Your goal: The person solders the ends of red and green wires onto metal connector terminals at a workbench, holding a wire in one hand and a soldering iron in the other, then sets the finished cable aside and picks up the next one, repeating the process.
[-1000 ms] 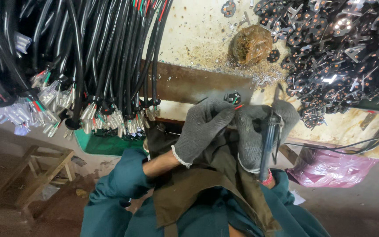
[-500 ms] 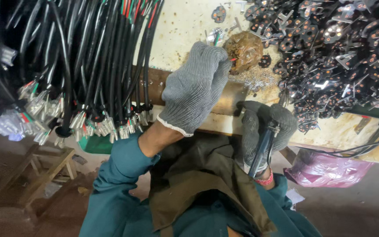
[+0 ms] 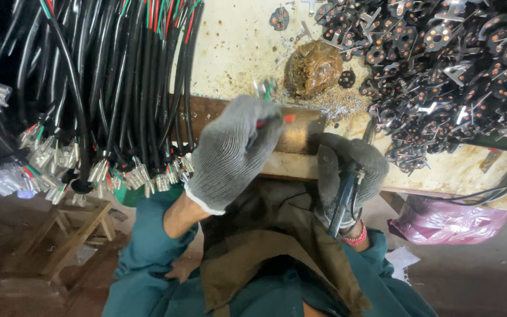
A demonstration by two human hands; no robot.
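Knit-gloved left hand [image 3: 233, 154] pinching metal-tipped wires [image 3: 265, 91]

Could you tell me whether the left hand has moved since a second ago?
Yes. The left hand went up from the table edge toward the brown lump, holding wire ends.

Workbench clutter and surroundings

A heap of black plug inserts [image 3: 441, 64] covers the bench's right side, a brown lump [image 3: 313, 68] sits amid metal filings [image 3: 338, 105], a pink plastic bag [image 3: 447, 220] hangs below, and a wooden stool [image 3: 60, 235] stands lower left.
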